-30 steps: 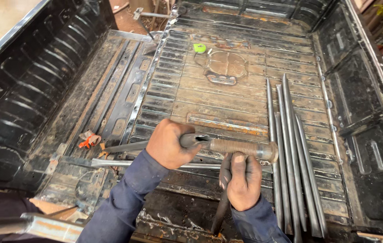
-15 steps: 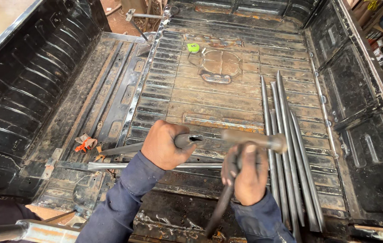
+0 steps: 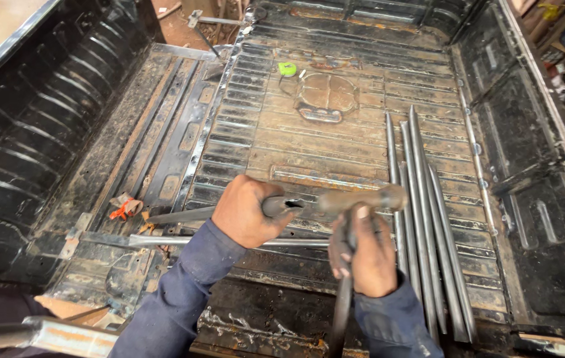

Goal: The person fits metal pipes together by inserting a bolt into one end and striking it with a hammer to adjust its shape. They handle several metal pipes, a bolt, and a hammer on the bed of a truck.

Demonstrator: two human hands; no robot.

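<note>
My left hand [image 3: 246, 211] grips a rusty metal bar [image 3: 335, 199] that lies crosswise over the near end of a ribbed truck bed floor [image 3: 322, 139]. The bar's thick end reaches toward a bundle of long steel rods [image 3: 428, 219]. My right hand [image 3: 365, 255] is closed on a dark hammer handle [image 3: 341, 311], with the head up against the bar, blurred by motion. A thinner steel tube [image 3: 183, 241] lies crosswise under my left forearm. Both arms wear blue sleeves.
The black bed walls [image 3: 37, 139] rise on the left and right. A round welded plate [image 3: 325, 93] and a green tape measure [image 3: 287, 68] sit far up the floor. An orange-and-white scrap [image 3: 123, 207] lies at the left. A light metal bar [image 3: 50, 335] crosses the bottom left corner.
My right hand with the hammer has shifted slightly against the bar and is blurred. The view has moved a little; my left hand keeps its grip.
</note>
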